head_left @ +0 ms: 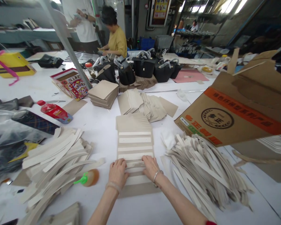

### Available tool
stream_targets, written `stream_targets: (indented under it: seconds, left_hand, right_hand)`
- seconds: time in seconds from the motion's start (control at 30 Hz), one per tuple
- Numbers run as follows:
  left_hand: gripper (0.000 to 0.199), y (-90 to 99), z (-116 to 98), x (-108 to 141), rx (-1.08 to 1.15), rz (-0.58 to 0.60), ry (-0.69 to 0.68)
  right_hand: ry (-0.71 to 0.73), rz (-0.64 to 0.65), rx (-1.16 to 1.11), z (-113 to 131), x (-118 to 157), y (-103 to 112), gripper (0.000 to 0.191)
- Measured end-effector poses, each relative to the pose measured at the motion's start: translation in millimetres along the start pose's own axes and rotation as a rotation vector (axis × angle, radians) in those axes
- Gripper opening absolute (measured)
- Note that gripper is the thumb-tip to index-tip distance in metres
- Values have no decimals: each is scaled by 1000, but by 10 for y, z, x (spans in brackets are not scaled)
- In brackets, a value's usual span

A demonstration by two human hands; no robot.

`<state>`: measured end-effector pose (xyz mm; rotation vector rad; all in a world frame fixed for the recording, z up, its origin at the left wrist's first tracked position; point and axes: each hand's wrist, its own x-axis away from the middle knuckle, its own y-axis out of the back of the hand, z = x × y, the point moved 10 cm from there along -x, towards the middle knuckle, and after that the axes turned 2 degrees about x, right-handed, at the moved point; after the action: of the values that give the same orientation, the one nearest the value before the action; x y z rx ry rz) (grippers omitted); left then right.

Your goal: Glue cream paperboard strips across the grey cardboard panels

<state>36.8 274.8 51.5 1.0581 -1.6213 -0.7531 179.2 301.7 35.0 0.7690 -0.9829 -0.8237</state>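
Observation:
Beige cardboard panels (131, 123) lie overlapped in a column in front of me, with pale strips (135, 139) lying across them. My left hand (117, 172) grips the left end of a cardboard strip (134, 163), fingers closed over its edge. At the strip's other end, my right hand (151, 168), with a bracelet at the wrist, is closed on it too. Both hands rest low over the panels, and their fingers hide the strip's ends. Left of my left hand lies a glue bottle (91, 177) with a green nozzle.
Loose strips are heaped at left (58, 156) and right (199, 165). Cardboard stacks (104, 93) and black handbags (144, 67) stand farther back. A large carton (229, 109) leans in at right. A red-capped bottle (55, 111) lies at left. A person in yellow (118, 40) works beyond.

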Motion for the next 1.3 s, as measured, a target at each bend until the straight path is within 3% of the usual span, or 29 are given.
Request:
stream_targets:
  seconds: [0.2,0.53,0.7,1.07,1.3]
  left_hand:
    - [23,-59,-6,-76,-21,36,2]
    - [24,-193,-27,12,19,63,-24]
    - [19,-204,-35,84,71,74,-55]
    - [17,-274,3,128,166,158,-64]
    - [16,-261,-25,114,177,182,-81]
  right_hand:
    - [-15,22,12,-67,-77,-101,33]
    - [-35,4,5,-81,167,-173,39]
    - [-27,36,-3,-74,237,-244,31]
    - [1,4,-163,-4,321,-125,56]
    - [-31,-21,-233,-102,408,-97,59]
